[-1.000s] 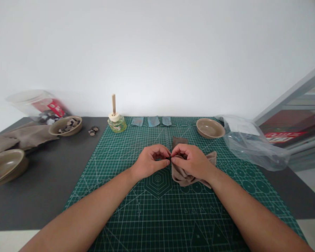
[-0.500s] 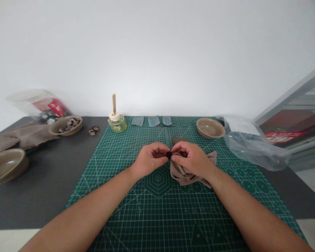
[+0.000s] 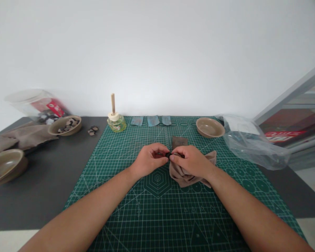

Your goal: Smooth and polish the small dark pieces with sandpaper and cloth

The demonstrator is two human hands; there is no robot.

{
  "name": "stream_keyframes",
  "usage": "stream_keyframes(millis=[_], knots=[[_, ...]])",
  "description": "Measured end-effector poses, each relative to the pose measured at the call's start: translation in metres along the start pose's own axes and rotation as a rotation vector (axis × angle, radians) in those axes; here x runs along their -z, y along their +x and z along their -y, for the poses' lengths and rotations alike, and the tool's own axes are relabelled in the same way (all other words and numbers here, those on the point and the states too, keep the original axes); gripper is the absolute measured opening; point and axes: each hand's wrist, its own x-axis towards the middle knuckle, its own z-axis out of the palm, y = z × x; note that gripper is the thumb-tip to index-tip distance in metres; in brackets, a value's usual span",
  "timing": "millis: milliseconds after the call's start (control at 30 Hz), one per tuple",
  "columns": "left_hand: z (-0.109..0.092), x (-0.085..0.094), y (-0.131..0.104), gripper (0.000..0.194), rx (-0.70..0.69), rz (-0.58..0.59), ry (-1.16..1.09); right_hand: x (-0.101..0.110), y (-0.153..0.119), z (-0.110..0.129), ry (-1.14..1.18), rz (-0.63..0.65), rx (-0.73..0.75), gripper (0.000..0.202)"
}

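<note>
Over the green cutting mat (image 3: 120,217), my left hand (image 3: 147,161) pinches a small dark piece (image 3: 168,155) between thumb and fingertips. My right hand (image 3: 193,161) is closed on a brown cloth (image 3: 182,177), which bunches up under the palm and trails to the right. Its thumb and fingertips meet the dark piece from the right. Just behind the right hand lies a flat brown square (image 3: 179,141), partly covered by the hand. The shape of the dark piece is mostly hidden by fingers.
Three bluish patches (image 3: 153,120) and a reed diffuser (image 3: 116,121) line the mat's back. A bowl (image 3: 210,127) and a clear plastic bag (image 3: 252,143) are at right. On the left are a bowl of dark-and-tan pieces (image 3: 65,132), loose pieces (image 3: 92,130), another cloth (image 3: 28,136) and an empty-looking bowl (image 3: 7,168).
My right hand has shifted slightly lower with the cloth, showing more of the brown square behind it. My left hand keeps its pinch on the dark piece.
</note>
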Motion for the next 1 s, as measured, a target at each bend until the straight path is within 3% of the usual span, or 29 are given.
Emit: stream_keyframes(millis=[200, 633, 1000], knots=[[0.0022, -0.0016, -0.0017, 0.026, 0.125, 0.039, -0.099, 0.0008, -0.0011, 0.0009, 0.024, -0.052, 0.014, 0.026], [0.0006, -0.0024, -0.0019, 0.026, 0.098, 0.033, -0.033, 0.0013, -0.0002, 0.0014, 0.005, 0.024, -0.021, 0.026], [-0.0033, -0.003, -0.0035, 0.022, 0.083, 0.07, 0.002, 0.0011, -0.0006, 0.001, -0.036, 0.0, 0.057, 0.026]])
